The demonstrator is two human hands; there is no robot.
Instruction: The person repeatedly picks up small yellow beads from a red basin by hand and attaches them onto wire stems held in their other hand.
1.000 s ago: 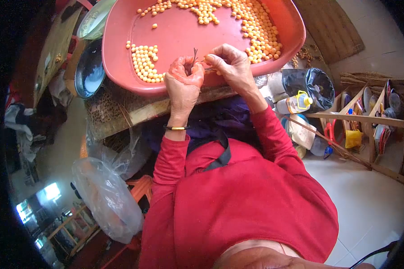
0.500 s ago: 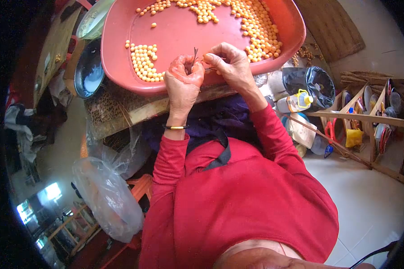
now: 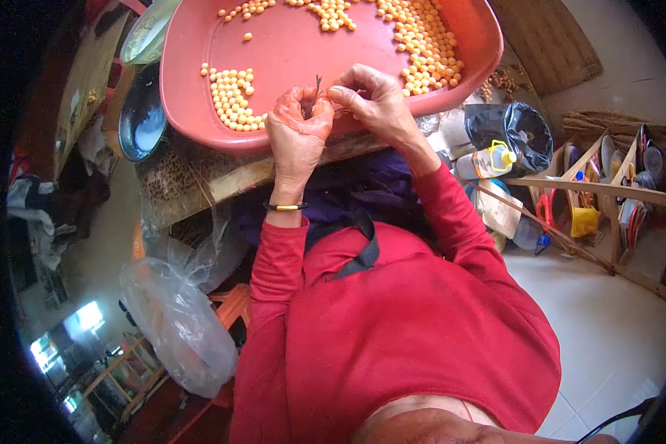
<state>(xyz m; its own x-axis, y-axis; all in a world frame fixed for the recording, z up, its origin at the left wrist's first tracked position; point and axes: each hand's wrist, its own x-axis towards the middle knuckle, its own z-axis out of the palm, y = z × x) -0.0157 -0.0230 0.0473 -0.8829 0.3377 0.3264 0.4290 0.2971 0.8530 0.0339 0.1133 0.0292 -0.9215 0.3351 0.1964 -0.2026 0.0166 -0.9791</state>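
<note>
My left hand (image 3: 297, 133), stained reddish on the fingers and palm, is closed around a few thin dark stems (image 3: 318, 83) that stick up past its fingertips. Close beside it, my right hand (image 3: 381, 107) pinches thumb and forefinger together near those stems. Whatever sits in that pinch is too small to make out. Both hands are over the near rim of a large pink-red plastic basin (image 3: 288, 52). Inside the basin lie many small round orange-yellow balls (image 3: 233, 100), in a patch at the left and a bigger spread along the far and right sides.
The basin rests by a worn wooden board (image 3: 229, 185). A dark bowl with whitish contents (image 3: 144, 122) stands at the left. To the right are a black-lined bin (image 3: 510, 133), a yellow-capped bottle (image 3: 485, 163) and a wooden rack (image 3: 607, 192). A clear plastic bag (image 3: 177, 325) hangs lower left.
The view has shifted slightly, so the basin sits a little higher and further left. Both hands stay together at the stems, with my right fingertips slightly moved. Otherwise little differs.
</note>
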